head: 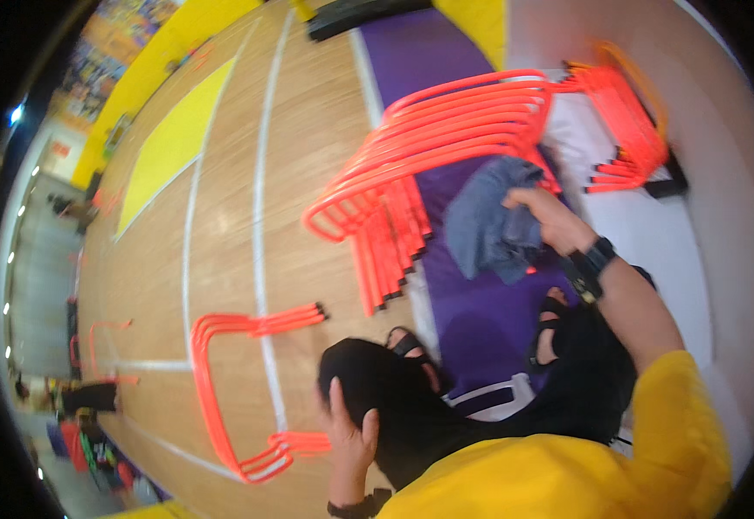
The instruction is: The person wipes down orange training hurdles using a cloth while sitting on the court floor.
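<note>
A crumpled blue-grey cloth (pixel 490 220) hangs from my right hand (pixel 549 217), whose fingers are closed on it. Just beyond the cloth stands a row of nested orange-red plastic hurdles (pixel 441 130) with black end caps. My left hand (pixel 349 431) rests against my black-clad knee, fingers spread, holding nothing. To its left, a smaller nested set of orange-red hurdles (pixel 208 376) is on the wooden floor. The cloth hides part of the large row's right end.
More orange hurdles (pixel 623 123) are stacked beside the pale wall at right. A purple strip (pixel 474 337) runs under my feet, next to the wooden court floor (pixel 312 162) with white lines. At far left, a person (pixel 85 397) and a pile of coloured items appear.
</note>
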Available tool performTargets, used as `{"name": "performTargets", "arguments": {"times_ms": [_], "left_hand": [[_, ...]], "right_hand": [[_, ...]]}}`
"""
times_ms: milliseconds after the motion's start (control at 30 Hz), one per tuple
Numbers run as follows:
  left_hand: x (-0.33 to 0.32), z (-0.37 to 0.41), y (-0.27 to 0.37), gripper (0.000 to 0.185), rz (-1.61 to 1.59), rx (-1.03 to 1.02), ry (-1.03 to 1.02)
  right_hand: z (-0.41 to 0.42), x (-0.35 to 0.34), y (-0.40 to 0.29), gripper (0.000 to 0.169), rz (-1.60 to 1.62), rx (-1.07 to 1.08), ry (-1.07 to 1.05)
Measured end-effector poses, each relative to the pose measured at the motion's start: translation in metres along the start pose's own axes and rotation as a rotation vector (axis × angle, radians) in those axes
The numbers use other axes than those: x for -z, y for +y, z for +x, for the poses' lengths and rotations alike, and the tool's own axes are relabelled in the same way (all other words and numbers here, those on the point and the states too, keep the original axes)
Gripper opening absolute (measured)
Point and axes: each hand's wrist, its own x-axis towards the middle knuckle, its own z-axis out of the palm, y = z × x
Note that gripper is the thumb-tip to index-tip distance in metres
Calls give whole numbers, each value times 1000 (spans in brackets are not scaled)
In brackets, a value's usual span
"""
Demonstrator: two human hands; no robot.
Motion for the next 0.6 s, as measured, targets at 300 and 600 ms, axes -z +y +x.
{"name": "performTargets", "arguments": {"times_ms": [300,600], "left_hand": [[103,-34,-197,73,478,270,333],[144,-46,-282,52,697,598,353]], "right_hand": [[-117,-24,129,55,-97,-404,24],[-149,-36,148,73,148,-436,153]]}}
